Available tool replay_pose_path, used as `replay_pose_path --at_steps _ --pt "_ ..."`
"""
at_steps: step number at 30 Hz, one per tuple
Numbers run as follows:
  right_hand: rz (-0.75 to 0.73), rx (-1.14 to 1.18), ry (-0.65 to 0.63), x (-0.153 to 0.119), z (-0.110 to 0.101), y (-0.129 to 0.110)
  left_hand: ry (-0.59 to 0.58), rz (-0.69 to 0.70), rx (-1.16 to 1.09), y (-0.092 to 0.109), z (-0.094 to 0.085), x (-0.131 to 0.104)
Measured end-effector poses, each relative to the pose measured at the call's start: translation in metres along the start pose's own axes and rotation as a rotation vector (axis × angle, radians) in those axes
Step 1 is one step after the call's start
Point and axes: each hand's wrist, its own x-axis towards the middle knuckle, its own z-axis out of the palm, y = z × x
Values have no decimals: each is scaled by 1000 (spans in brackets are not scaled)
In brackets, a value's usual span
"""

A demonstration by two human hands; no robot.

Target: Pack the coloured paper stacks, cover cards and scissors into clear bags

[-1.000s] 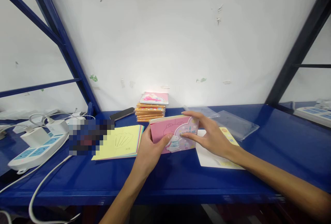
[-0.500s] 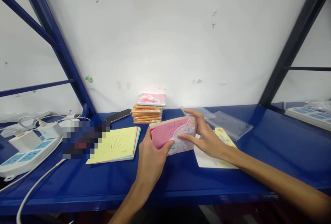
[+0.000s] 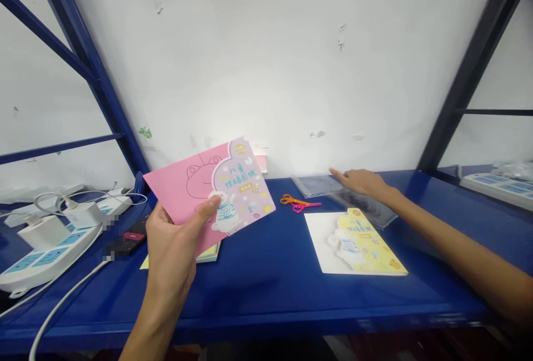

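My left hand (image 3: 175, 244) grips a pad of pink craft paper (image 3: 175, 183), thumb in front. It is tilted up above the table. A frog-like face is outlined on the paper, and a lavender cover with a white bear (image 3: 245, 183) wraps its right part. My right hand (image 3: 362, 181) reaches over the clear plastic sleeves (image 3: 318, 185), fingers stretched to the left, with nothing seen in them. Orange and pink scissors (image 3: 300, 203) lie between the hands. Nearer the front is a white and yellow card cover (image 3: 370, 241). Coloured sheets (image 3: 209, 252) lie partly hidden below the pad.
At the left are a white power strip (image 3: 62, 250) with plugs and cables, and a dark phone-like device (image 3: 135, 236), partly pixelated. Blue shelf posts (image 3: 89, 66) rise on both sides before the white wall. Another power strip (image 3: 495, 191) stands at the far right.
The pink paper pad has moved left and up in my left hand, now covering most of the stacked packs. My right hand has let go of it and moved right. The scissors have come into view.
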Motion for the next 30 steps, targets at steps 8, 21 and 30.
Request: replay_pose_path --at_steps 8,21,30 --pt "-101 220 -59 1 13 3 -46 -69 -56 -6 1 -2" --pt "-735 644 365 -117 -15 -109 -103 -187 -137 9 10 -28" --pt "-695 1180 41 -138 -18 -118 53 18 167 -6 -6 4"
